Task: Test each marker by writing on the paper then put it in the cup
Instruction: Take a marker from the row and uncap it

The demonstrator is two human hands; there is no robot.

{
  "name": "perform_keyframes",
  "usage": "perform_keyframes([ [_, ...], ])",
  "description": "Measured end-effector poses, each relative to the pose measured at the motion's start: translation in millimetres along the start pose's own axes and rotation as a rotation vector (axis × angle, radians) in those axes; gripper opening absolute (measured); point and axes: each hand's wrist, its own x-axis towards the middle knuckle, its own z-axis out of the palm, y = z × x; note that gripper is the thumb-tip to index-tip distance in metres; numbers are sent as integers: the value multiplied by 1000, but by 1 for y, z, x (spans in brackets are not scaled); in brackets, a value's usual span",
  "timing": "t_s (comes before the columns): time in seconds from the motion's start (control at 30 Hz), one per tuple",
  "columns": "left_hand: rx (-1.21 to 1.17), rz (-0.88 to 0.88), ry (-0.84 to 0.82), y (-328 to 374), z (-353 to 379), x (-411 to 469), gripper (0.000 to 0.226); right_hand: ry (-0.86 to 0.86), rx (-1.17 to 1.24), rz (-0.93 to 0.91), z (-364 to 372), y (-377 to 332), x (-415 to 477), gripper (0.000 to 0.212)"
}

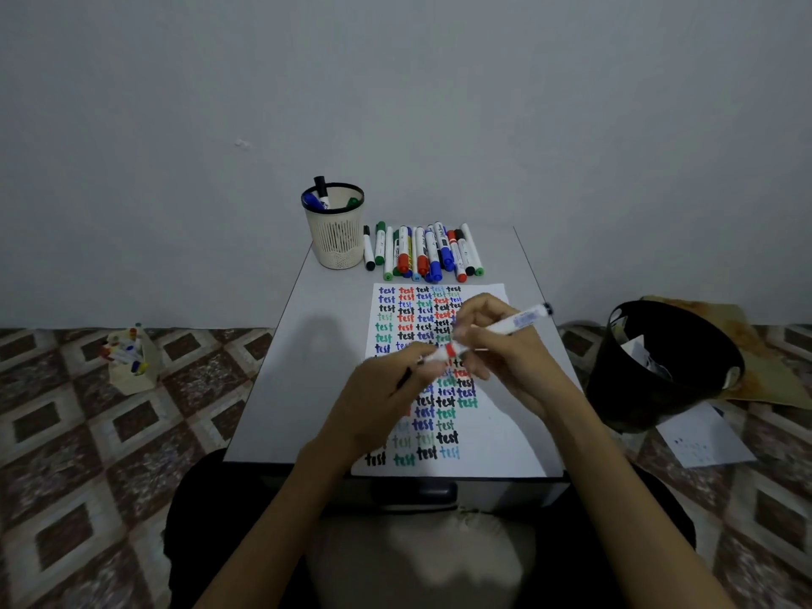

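Both hands meet over the paper (492, 450), a white sheet filled with rows of "test" in several colours. My right hand (505, 358) grips a white marker (520, 320) with a blue label, its dark end pointing up and right. My left hand (386, 397) pinches a white piece with a red band (444, 352), in line with that marker. Blur hides whether this piece is a cap or a second marker. The cream mesh cup (336, 243) stands at the table's back left with three markers in it. A pile of several markers (422, 252) lies right of the cup.
The small grey table (303, 367) has edges close on every side. A black bin (659, 367) stands on the floor to the right, with loose paper (703, 437) beside it. A cream holder with markers (129, 358) sits on the patterned floor to the left.
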Motion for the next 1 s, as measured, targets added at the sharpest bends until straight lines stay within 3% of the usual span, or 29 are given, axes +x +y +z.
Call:
perform_keyframes([
  [0.07, 139, -38, 36, -20, -8, 1, 32, 116, 82, -5, -7, 4, -4, 8],
  [0.17, 373, -65, 33, -57, -15, -8, 34, 169, -6, 26, -10, 18, -18, 9],
  [0.27, 435, -51, 33, -73, -15, -18, 42, 218, -2, 61, -8, 37, -28, 24],
  [0.4, 430, -48, 28, -73, -14, -19, 41, 319, -67, 21, -9, 48, -30, 37],
  [1.0, 383, -50, 44, -72, -15, -21, 38, 289, -344, -5, 2, 45, -34, 38],
])
